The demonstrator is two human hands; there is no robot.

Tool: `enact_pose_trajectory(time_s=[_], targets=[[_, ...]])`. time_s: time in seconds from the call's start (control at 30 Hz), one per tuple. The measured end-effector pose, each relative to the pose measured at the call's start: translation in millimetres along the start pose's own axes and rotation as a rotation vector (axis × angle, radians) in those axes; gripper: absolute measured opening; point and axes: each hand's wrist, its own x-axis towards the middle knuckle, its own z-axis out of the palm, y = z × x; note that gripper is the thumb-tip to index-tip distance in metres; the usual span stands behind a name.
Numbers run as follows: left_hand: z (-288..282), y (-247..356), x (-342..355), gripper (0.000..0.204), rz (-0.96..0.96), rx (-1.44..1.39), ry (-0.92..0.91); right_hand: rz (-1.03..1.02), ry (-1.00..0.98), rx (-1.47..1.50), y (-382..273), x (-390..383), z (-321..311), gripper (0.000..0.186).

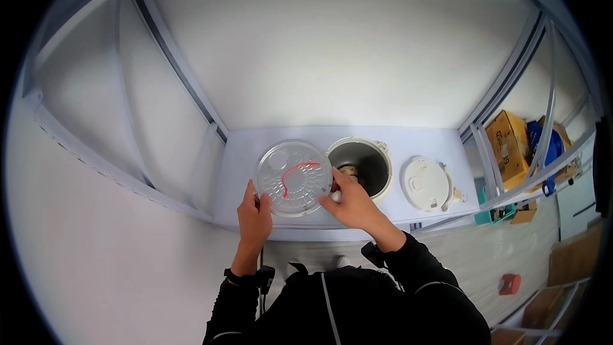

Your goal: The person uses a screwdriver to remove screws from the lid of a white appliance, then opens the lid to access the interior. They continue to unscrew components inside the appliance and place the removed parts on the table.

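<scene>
Between my hands is a round silvery disc [276, 167] with a raised radial pattern and a pale rim. A thin red curved strip [287, 179] shows across its face. My left hand [254, 217] grips the disc's lower left edge, thumb on top. My right hand [355, 206] holds its right edge; a small white piece with some red shows by those fingers, too small to name. Just right of the disc stands a white round appliance body [383, 165], open at the top, with a grey inside wall and a brownish part at its bottom, partly hidden by my right hand.
A white round lid [426, 183] lies at the table's right. The white table [239, 147] has frame posts at its back corners. Beyond the right side are a yellow carton [507, 147], a blue bag [550, 144] and a teal basket [483, 217]. A red stool-like object [509, 284] stands on the floor.
</scene>
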Motion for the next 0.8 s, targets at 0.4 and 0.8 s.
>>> enact_pose_trajectory(time_s=[0.4, 0.8], targets=[[-57.6, -144.4, 36.6, 0.063, -0.054, 0.291, -0.190, 0.342, -0.125, 0.029, 34.3, 22.4, 139.4, 0.062], [-33.6, -188.8, 48.7, 0.067, -0.030, 0.464, -0.441, 0.509, -0.074, 0.061, 79.7, 9.6, 176.0, 0.071]])
